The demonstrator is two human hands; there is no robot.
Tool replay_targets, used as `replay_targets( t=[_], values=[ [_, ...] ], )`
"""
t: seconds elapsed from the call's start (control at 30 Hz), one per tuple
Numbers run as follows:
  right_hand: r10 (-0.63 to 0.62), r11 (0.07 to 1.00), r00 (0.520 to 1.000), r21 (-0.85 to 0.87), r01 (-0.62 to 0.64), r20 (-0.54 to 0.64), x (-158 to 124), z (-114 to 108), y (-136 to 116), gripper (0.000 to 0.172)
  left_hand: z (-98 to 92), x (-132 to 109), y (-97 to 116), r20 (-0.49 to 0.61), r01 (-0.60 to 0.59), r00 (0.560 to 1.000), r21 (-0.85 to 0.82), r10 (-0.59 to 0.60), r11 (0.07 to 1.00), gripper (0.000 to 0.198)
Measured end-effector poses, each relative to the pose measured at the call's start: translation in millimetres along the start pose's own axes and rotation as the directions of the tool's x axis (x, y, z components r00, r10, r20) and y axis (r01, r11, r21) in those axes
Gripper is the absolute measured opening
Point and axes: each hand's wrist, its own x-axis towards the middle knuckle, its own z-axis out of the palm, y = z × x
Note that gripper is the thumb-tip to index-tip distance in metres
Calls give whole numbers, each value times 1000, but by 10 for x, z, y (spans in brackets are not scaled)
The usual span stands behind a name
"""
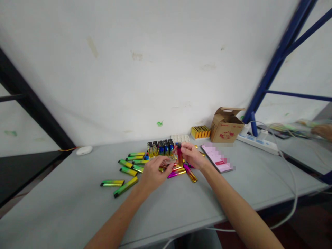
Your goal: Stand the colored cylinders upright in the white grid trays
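My right hand point(193, 155) pinches a shiny red tube with a black top point(180, 155), held upright above the table. Beside it, my left hand point(155, 170) has its thumb and fingers closed around a small clear plastic piece point(170, 160), partly hidden. Just behind both hands stand rows of blue and gold tubes with black tops point(161, 148). Loose green-yellow tubes point(126, 187) lie on the left, several of them close to my left hand. Under and beside my right hand lie purple-gold tubes point(190, 173).
A white tray with round cells point(180, 138) and a block of yellow cylinders point(200, 132) stand by the wall. An open cardboard box point(226, 126), a phone point(216, 159) and a power strip with cables point(258, 143) are on the right. A white oval object point(84, 150) lies far left.
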Motion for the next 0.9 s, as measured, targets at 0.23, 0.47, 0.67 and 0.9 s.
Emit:
replay_targets(
  t=[0.23, 0.47, 0.67, 0.9],
  values=[
    [-36, 993, 997, -107, 43, 72, 8, 35, 52, 25, 38, 15, 19, -66, -27, 998, -73, 22, 997, 29],
    [-75, 980, 991, -174, 94, 111, -20, 106, 34, 27, 64, 11, 9, 48, 48, 998, -125, -43, 991, 21],
    [-154, 971, 967, -214, 110, -203, 100, -70, 108, 28, -41, 22, -62, 60, 170, 985, -264, -160, 949, 16],
    [-411, 489, 868, -871, -46, -277, 161, -365, 178, 22, -235, 119, -200, -229, 213, 906, -481, -356, 850, 29]
  ],
)
